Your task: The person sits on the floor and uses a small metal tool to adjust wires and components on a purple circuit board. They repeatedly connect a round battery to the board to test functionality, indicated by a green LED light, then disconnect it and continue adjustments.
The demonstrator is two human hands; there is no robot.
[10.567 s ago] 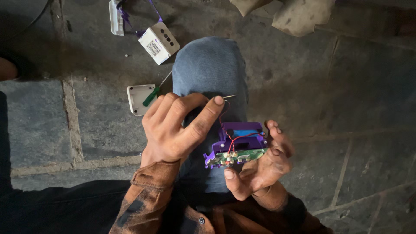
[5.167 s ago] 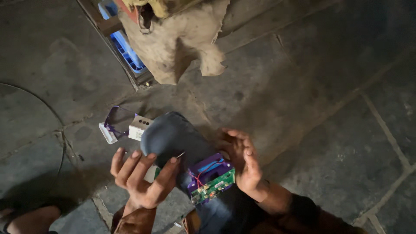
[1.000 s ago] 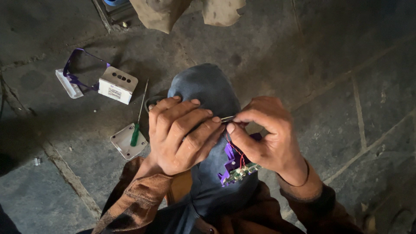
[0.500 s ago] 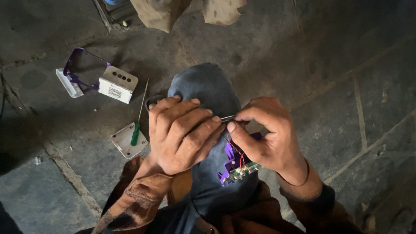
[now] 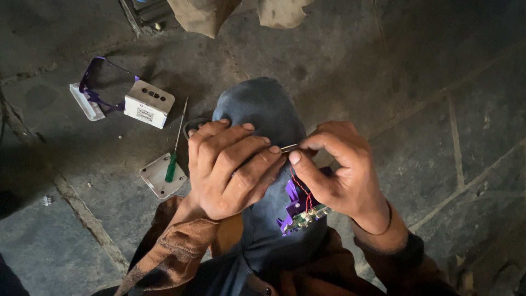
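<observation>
Both hands pinched a thin metal pin over a raised knee, with a small opened gadget wedged below

The left hand (image 5: pixel 233 167) curled over the knee (image 5: pixel 257 109), fingers closed, its fingertips meeting the right hand (image 5: pixel 339 164) at the thin metal pin (image 5: pixel 289 147), which both grips held between thumb and finger; the knee seemed to serve as a steady rest in place of a bench. Under the right palm sat the purple casing (image 5: pixel 293 200) with a green circuit board (image 5: pixel 309 215) and red wires, propped against the leg, probably so it stayed close. On the stone floor (image 5: pixel 411 82) to the left lay a green-handled screwdriver (image 5: pixel 174 159) across a grey plate (image 5: pixel 160 176), near a small white box (image 5: pixel 148 104) and a purple frame (image 5: pixel 96 87), all set within easy reach
</observation>
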